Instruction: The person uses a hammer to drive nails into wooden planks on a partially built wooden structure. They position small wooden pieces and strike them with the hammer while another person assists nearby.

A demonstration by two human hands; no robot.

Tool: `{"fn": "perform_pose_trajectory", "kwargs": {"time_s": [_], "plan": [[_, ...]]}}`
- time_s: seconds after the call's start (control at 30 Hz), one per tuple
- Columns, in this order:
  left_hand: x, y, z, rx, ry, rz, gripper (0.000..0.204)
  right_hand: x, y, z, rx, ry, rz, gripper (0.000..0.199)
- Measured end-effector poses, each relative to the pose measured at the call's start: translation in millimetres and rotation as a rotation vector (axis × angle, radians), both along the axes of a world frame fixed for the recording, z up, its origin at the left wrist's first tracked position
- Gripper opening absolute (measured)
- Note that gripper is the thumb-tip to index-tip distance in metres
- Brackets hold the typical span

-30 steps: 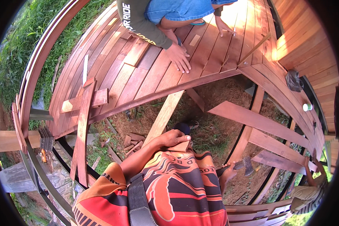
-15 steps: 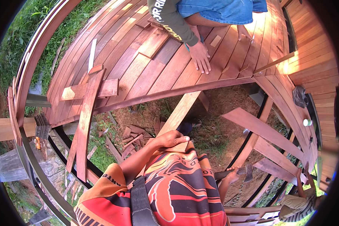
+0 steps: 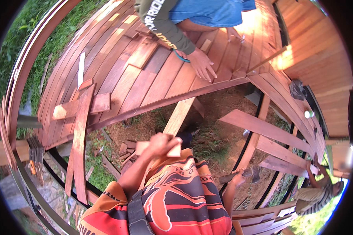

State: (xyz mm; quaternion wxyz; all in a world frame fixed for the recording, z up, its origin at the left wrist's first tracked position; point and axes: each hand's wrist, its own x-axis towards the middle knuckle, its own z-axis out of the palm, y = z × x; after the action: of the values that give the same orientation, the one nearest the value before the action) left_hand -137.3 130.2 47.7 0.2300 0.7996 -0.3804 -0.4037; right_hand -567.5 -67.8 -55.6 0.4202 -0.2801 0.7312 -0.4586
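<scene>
Deck: a reddish plank deck [image 3: 117,84] fills the upper half, outdoors in sunlight, its boards bending with the lens.
Ground: bare earth with patches of grass [image 3: 213,129] shows through the open gap below the deck edge; more grass lies beyond the deck at upper left.
Wall: an orange timber wall [image 3: 321,66] stands at the right.
Frame: dark curved rails [image 3: 255,135] cross the gap, with two loose reddish boards [image 3: 262,127] laid over them at the right.
Loose boards: one long plank [image 3: 80,141] stands on the deck's left part, crossed by one short board [image 3: 82,107].
Offcuts: a small heap of wood scraps [image 3: 125,150] on the earth; too jumbled to count.
Held plank: one pale plank [image 3: 179,117] runs from the deck edge down toward the wearer, over the gap.
Left hand: the left hand [image 3: 161,143] is closed around the near end of the pale plank.
Right hand: the right hand [image 3: 239,177] is wrapped on the handle of a hammer [image 3: 252,174], low at the right.
Other people: two; one person's hand [image 3: 202,64] presses flat on the deck edge, another person [image 3: 315,192] stands at the lower right.
Labels: none legible on the wood.
</scene>
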Motion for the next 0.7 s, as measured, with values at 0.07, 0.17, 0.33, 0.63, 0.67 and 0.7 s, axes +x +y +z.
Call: {"fn": "perform_pose_trajectory", "kwargs": {"time_s": [0.07,0.17,0.33,0.63,0.67,0.7], "plan": [[41.0,-9.8,7.1,-0.018,-0.411,0.152,0.062,9.1,0.0,7.4,-0.015,0.016,-0.001,0.023],[127.8,-19.4,-14.0,-0.158,-0.79,0.312,0.055,9.4,-2.3,14.4,-0.007,-0.063,0.045,0.021],[223.6,-34.1,-43.2,-0.253,-1.048,0.069,0.05,25.6,1.8,30.4,-0.002,-0.062,0.071,0.02],[188.7,-43.5,-53.3,-0.272,-1.022,0.435,0.042,44.1,-76.9,103.4,-0.083,-0.012,0.445,0.024],[155.7,-57.7,-41.9,-0.342,-0.845,0.53,0.034,44.1,-99.6,106.2,-0.101,0.075,0.511,0.024],[131.9,-63.5,-48.1,-0.324,-0.617,0.584,0.032,44.0,-124.0,108.7,-0.122,0.163,0.575,0.024]]}}
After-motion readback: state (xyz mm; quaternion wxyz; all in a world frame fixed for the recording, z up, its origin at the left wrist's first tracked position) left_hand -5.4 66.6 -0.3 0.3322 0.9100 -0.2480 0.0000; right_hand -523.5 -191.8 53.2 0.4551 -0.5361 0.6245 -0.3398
